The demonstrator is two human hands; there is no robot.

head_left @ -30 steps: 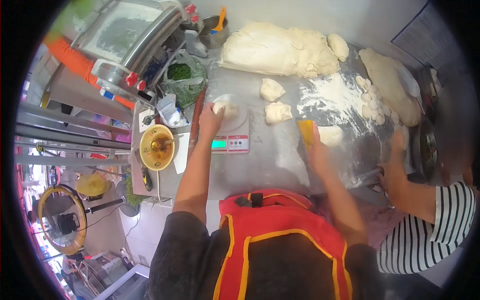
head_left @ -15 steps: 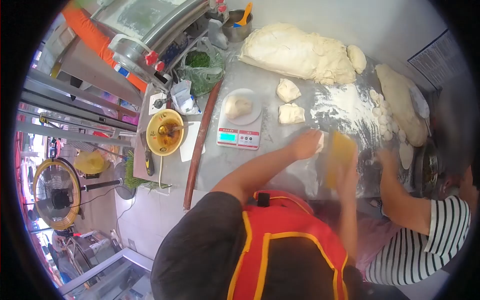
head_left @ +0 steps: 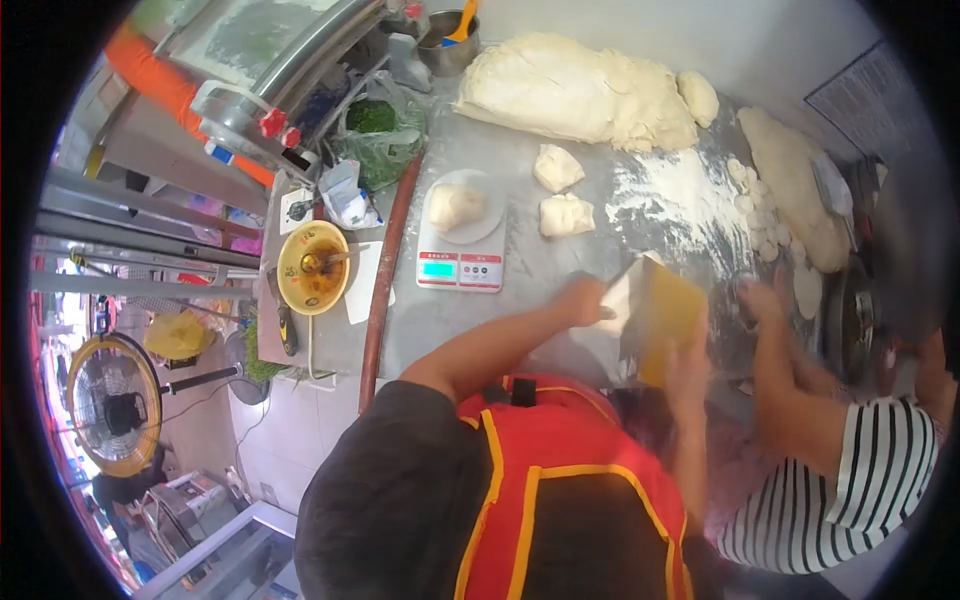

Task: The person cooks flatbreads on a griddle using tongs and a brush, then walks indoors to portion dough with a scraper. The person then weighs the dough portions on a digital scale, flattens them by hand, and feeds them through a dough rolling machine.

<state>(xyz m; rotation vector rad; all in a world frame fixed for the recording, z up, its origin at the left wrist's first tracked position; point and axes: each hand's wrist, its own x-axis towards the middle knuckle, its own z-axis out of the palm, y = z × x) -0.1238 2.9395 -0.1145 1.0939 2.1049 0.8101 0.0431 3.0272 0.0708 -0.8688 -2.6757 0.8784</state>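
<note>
My left hand (head_left: 585, 302) is closed on the edge of a pale piece of dough (head_left: 619, 303) at the front of the metal table. Just to its right, my right hand (head_left: 687, 372) grips a broad, flat yellow dough scraper (head_left: 674, 318), somewhat blurred and tilted beside the dough. A dough lump (head_left: 456, 207) rests on the white digital scale (head_left: 459, 272). Between the scale and the floured patch lie two more lumps, one (head_left: 558, 168) behind the other (head_left: 567, 215). A large slab of dough (head_left: 570, 92) stretches along the wall.
A co-worker's hands (head_left: 762, 305) are close on my right, near small dough pieces (head_left: 765, 225) and a long dough roll (head_left: 795, 185). To the left are a long rolling pin (head_left: 392, 270), a yellow bowl (head_left: 290, 275) and a bag of greens (head_left: 385, 145).
My left hand has shifted slightly left and down, and more of the dough beside it shows. The scraper is tilted differently. The whole view has shifted a little.
</note>
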